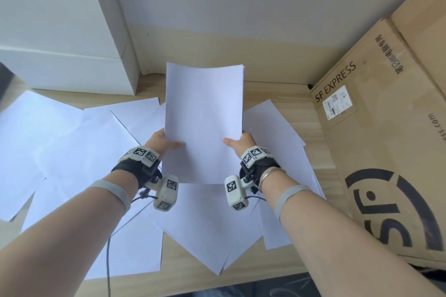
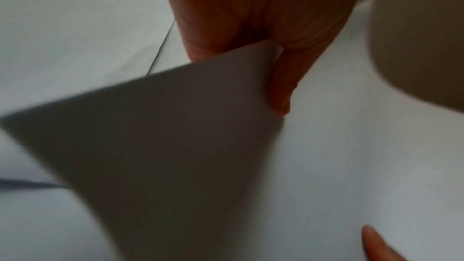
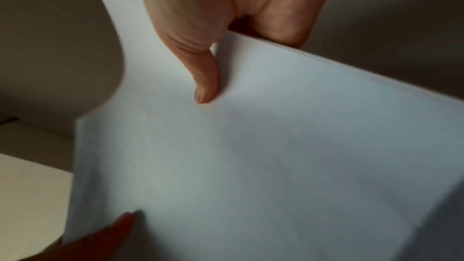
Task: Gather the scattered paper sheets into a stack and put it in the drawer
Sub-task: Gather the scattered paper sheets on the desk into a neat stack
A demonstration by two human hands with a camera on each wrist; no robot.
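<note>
I hold a thin stack of white sheets (image 1: 204,118) tilted up above the wooden table (image 1: 299,96). My left hand (image 1: 162,143) pinches its left edge with the thumb on top, and my right hand (image 1: 242,143) pinches the right edge the same way. The left wrist view shows the left thumb (image 2: 280,90) lying along the stack's (image 2: 175,146) edge. In the right wrist view the right thumb (image 3: 206,80) presses on the top sheet (image 3: 276,146). Several loose sheets (image 1: 72,152) lie scattered and overlapping on the table below. No drawer is in view.
White boxes (image 1: 60,38) are stacked at the back left. A large SF Express cardboard box (image 1: 386,142) leans along the right side. A pale wall (image 1: 217,7) closes the back. A thin black cable (image 1: 108,255) hangs from my left wrist over the sheets.
</note>
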